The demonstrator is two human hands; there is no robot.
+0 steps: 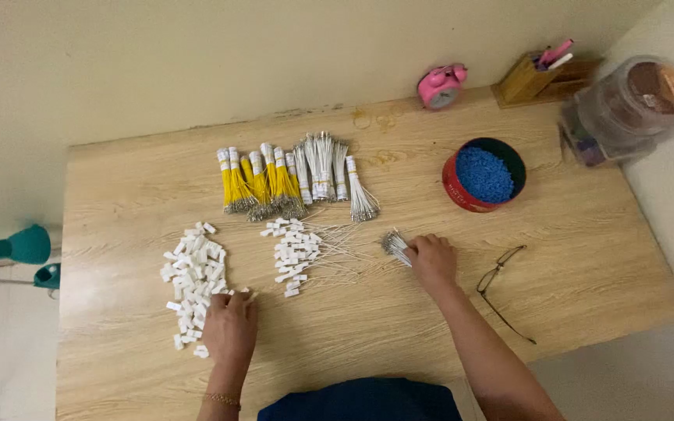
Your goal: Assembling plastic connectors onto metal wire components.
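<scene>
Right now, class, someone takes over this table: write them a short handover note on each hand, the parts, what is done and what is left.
Left hand rests on the loose pile of small white blocks. Right hand grips a small bundle of thin wires.
Done: a spread of wires with white blocks fitted lies mid-table.
Left: the loose blocks, plus yellow bundles and white bundles behind. Tin of blue pellets and glasses to the right.

A light wooden table (587, 265) bears white tags (194, 273), wire bundles (294, 179), a red tin (484, 175), and spectacles (501, 288).
</scene>
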